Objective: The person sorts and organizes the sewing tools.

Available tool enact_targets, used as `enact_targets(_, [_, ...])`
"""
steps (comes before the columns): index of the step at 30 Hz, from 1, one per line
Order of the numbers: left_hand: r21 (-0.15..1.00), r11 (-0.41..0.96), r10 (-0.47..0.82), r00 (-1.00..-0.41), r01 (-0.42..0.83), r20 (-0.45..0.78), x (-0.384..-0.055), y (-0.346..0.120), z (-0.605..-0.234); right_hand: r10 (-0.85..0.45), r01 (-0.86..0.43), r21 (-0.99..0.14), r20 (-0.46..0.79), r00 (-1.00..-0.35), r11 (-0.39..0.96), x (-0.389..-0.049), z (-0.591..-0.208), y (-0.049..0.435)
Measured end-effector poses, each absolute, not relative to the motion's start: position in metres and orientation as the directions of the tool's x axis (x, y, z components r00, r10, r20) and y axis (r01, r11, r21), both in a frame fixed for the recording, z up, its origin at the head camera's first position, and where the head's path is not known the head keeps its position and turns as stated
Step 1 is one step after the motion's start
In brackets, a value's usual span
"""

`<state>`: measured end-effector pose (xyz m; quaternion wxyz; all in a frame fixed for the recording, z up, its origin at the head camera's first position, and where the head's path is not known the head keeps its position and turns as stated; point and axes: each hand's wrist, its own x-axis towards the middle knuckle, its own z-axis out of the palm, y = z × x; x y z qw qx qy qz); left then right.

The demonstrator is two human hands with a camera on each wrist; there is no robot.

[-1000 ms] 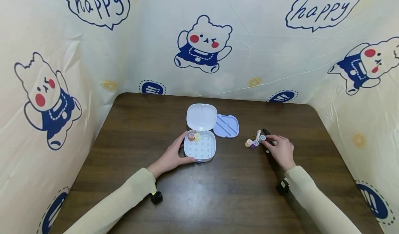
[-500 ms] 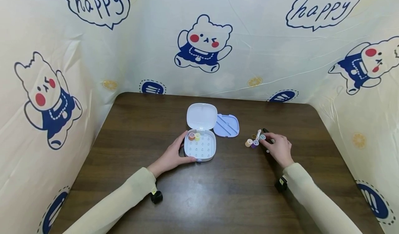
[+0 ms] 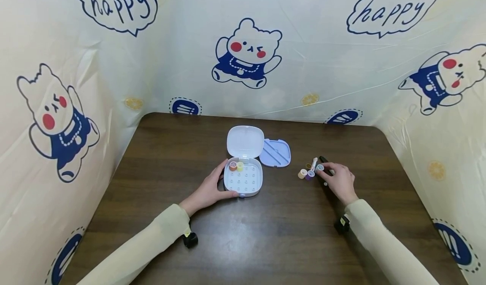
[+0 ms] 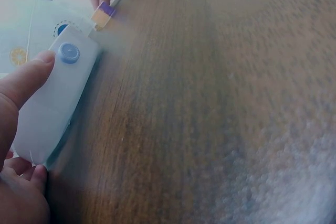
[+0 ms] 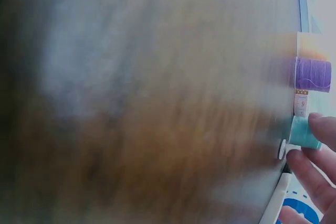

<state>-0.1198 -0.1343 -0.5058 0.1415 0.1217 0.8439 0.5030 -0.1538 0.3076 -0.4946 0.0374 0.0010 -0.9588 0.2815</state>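
My left hand [image 3: 206, 194] grips the left side of a small white sewing box [image 4: 55, 95], thumb at its front by a round blue button and fingers behind. The box's lid [image 3: 245, 142] stands open at the back. Inside, an orange-brown thread spool [image 3: 233, 166] and a yellow thread spool [image 3: 240, 166] sit in the back row of a pegged base. At the right, my right hand [image 3: 341, 183] pinches a teal thread spool [image 5: 303, 132] between thumb and fingers, close over the table. Next to it are a purple thread spool [image 5: 314, 74] and a pale orange thread spool [image 3: 302, 174].
A lilac tray [image 3: 276, 153] with a diagonal ridge lies right of the lid. A rolled measuring tape [image 5: 301, 103], a black slim item [image 3: 323, 160] and a small white button [image 5: 282, 149] lie around the spools. A patterned curtain [image 3: 315, 74] surrounds the brown table [image 3: 243, 242].
My right hand has shifted slightly left, its fingers staying at the teal thread spool. The left hand and the sewing box have kept their place.
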Motion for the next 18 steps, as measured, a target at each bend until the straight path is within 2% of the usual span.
enact_targets(18, [0.88, 0.472, 0.349, -0.929, 0.061, -0.122, -0.119, -0.134, -0.504, -0.035, -0.153, -0.51, 0.233, -0.972, 0.847, -0.146, -0.482, 0.307])
